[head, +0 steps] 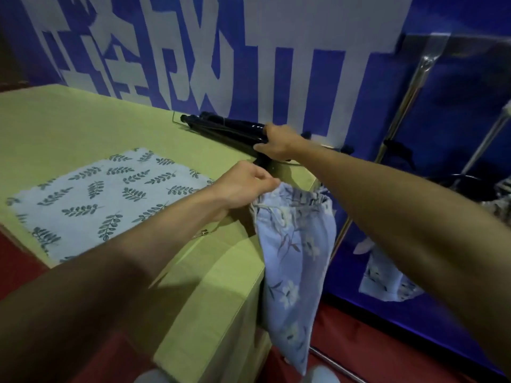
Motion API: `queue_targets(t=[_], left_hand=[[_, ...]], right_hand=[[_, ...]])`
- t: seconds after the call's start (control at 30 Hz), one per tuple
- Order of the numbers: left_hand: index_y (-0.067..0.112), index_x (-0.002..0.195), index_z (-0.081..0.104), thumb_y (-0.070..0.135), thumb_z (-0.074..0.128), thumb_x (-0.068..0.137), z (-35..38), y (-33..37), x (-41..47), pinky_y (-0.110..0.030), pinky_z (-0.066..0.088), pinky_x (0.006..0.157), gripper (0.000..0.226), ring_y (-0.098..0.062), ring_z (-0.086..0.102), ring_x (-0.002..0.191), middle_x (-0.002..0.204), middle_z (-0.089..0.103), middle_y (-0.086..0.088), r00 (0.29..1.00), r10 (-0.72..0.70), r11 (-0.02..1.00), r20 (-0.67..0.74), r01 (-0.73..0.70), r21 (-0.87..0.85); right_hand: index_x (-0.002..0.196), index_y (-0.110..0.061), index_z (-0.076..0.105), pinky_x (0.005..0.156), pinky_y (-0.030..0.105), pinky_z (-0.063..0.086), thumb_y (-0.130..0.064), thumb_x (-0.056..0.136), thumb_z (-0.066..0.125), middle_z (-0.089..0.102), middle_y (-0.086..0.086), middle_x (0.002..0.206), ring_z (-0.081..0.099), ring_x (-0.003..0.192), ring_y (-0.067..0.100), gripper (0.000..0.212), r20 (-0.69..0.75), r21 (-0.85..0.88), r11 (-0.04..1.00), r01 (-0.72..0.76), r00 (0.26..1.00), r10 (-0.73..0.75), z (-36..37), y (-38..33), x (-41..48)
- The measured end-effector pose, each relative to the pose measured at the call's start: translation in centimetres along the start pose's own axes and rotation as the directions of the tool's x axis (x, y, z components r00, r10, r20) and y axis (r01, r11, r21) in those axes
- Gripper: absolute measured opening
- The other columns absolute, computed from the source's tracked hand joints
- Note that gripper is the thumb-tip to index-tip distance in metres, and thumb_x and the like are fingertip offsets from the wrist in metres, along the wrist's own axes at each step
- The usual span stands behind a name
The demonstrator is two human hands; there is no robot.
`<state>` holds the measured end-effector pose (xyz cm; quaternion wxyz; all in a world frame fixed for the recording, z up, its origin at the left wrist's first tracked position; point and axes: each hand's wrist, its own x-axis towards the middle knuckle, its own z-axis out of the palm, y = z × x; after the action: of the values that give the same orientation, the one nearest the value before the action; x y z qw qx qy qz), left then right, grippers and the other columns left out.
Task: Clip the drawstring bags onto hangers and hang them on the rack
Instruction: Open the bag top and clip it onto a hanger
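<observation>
Drawstring bag, pale blue with a flower print, hangs off the near right corner of the table, its long axis running straight down past the table's edge toward the floor. Its gathered mouth sits just at the corner, and the left hand pinches that mouth at its left end, fingers closed on the cloth and cord. Just beyond the corner, farther from the person, the right hand is closed over the near end of a bundle of black hangers that lies along the table's far edge, its length running leftward and away. Whether it has one hanger or several in its grip cannot be told.

A clip of the hanger seems to lie between the two hands, close above the bag's mouth, but it is too dark and small to say whether it already bites the cloth. My reading is that the clipping step is in hand: the bag lies below and nearer than the hanger, so the mouth must be lifted up to the clips, or the hanger drawn toward the person. The left hand is the nearer to the bag; the right is on the hanger.

A second bag with a leaf print lies flat on the table, well left of the corner. To the right of the table stands the metal rack, with another flowered bag hanging low beside it.
</observation>
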<state>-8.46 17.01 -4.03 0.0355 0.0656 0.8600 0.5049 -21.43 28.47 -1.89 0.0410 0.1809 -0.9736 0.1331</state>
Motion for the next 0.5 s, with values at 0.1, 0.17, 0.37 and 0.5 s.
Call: queue_targets(t=[0.1,0.17,0.37,0.5], left_hand=[[0.001,0.088,0.073,0.024,0.065,0.091,-0.2,0.0,0.3,-0.038,0.051,0.082,0.025,-0.021,0.063,0.080,0.094,0.073,-0.020,1.000,0.003,1.000,0.012,-0.003,-0.010],[-0.003,0.091,0.072,0.022,0.064,0.091,-0.4,0.3,0.2,-0.038,0.049,0.079,0.026,-0.024,0.062,0.078,0.093,0.071,-0.023,0.999,-0.010,0.998,0.041,0.013,-0.058],[-0.006,0.102,0.069,0.019,0.059,0.095,-0.7,0.8,-0.7,-0.036,0.050,0.077,0.028,-0.028,0.065,0.083,0.105,0.070,-0.028,0.991,-0.093,0.982,0.098,0.108,-0.155],[-0.009,0.107,0.065,0.020,0.055,0.097,-0.3,1.3,-1.3,-0.032,0.050,0.074,0.033,-0.027,0.065,0.082,0.101,0.071,-0.026,0.991,-0.108,0.977,0.085,0.121,-0.173]], right_hand=[[0.124,-0.007,0.049,0.095,0.042,0.038,-0.048,0.093,0.053,0.059,0.014,0.116,0.054,0.108,0.031,0.052,-0.011,-0.158,0.987,0.014,1.000,-0.016,1.2,-0.7,1.0],[0.111,-0.009,0.054,0.099,0.045,0.036,-0.049,0.092,0.055,0.055,0.009,0.098,0.053,0.099,0.027,0.045,-0.061,-0.184,0.983,-0.013,0.998,0.002,1.3,-1.3,1.0],[0.087,-0.013,0.051,0.101,0.042,0.027,-0.034,0.094,0.051,0.045,0.000,0.066,0.052,0.078,0.026,0.022,-0.201,-0.235,0.972,0.004,0.978,-0.053,0.6,-2.2,0.5],[0.083,-0.013,0.052,0.104,0.042,0.026,-0.036,0.096,0.051,0.052,0.003,0.073,0.050,0.076,0.024,0.026,-0.265,-0.278,0.960,0.025,0.959,-0.101,-2.3,-2.1,-0.9]])
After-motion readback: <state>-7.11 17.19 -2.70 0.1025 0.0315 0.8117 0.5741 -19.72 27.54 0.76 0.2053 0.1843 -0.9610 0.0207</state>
